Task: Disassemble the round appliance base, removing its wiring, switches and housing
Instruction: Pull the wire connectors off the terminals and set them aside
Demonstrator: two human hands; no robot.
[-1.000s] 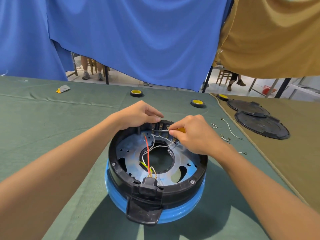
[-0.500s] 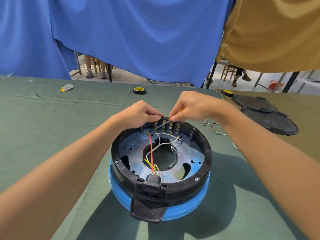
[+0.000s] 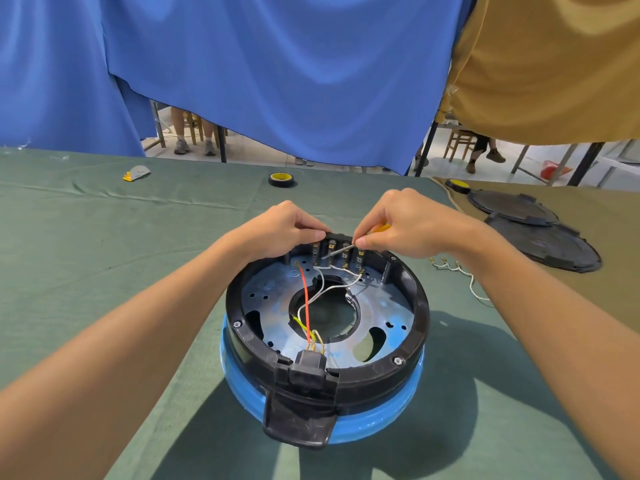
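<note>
The round appliance base [image 3: 412,327] lies upside down on the green cloth, a black housing ring over a blue shell. Inside it a metal plate carries a red wire [image 3: 304,299], white wires [image 3: 332,289] and a yellow-green wire running to a black connector [image 3: 310,370] at the near rim. My left hand [image 3: 284,230] grips the far rim beside a row of switch terminals [image 3: 343,256]. My right hand [image 3: 405,226] is shut on a yellow-handled screwdriver [image 3: 341,251], whose metal tip points at the terminals.
Two black round covers [image 3: 540,240] lie on the tan cloth at right. Removed white wires with terminals [image 3: 457,270] rest just right of the base. A tape roll [image 3: 282,179] and a small grey-yellow piece [image 3: 136,173] sit at the far side. Blue and tan curtains hang behind.
My right hand has lifted from inside the ring to its far rim, and the screwdriver tip now points down-left at the terminals. My left hand stayed on the rim.
</note>
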